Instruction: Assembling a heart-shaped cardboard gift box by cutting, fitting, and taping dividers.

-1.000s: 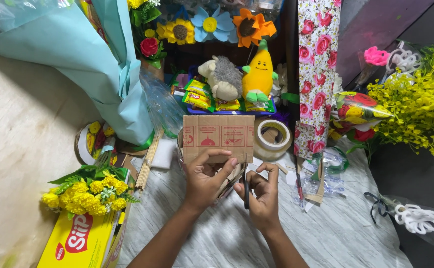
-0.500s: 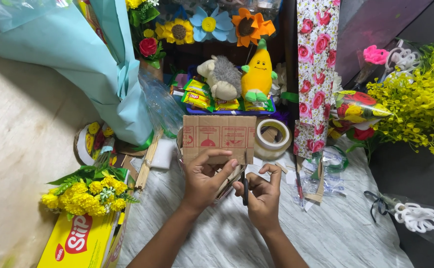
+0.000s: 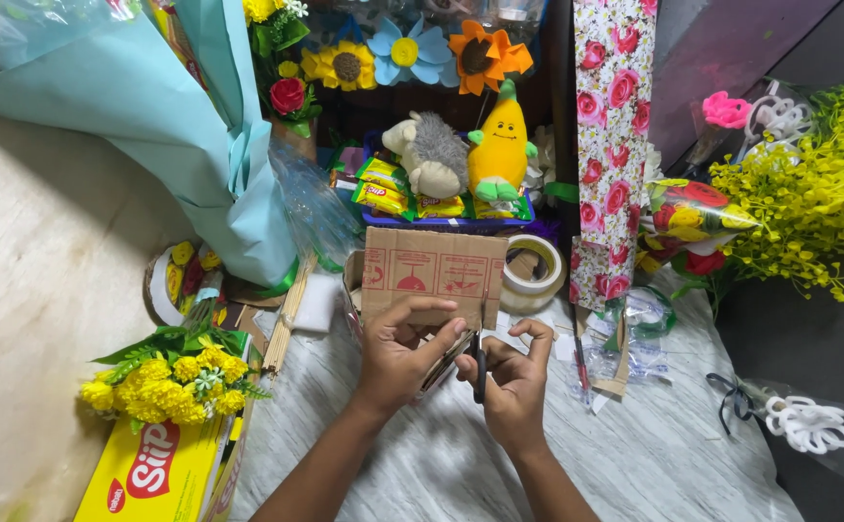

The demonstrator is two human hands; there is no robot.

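Over grey cloth, left hand (image 3: 398,350) gripping cardboard (image 3: 431,274), right hand (image 3: 512,377) clasping scissors (image 3: 480,360)

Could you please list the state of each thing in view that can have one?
Cardboard piece: upright, held by left hand.
Scissors: gripped in right hand, at the cardboard's lower edge.
Tape roll: lying flat behind the cardboard.
Yellow box: closed, lying flat.
Marigold bunch: resting on the box.
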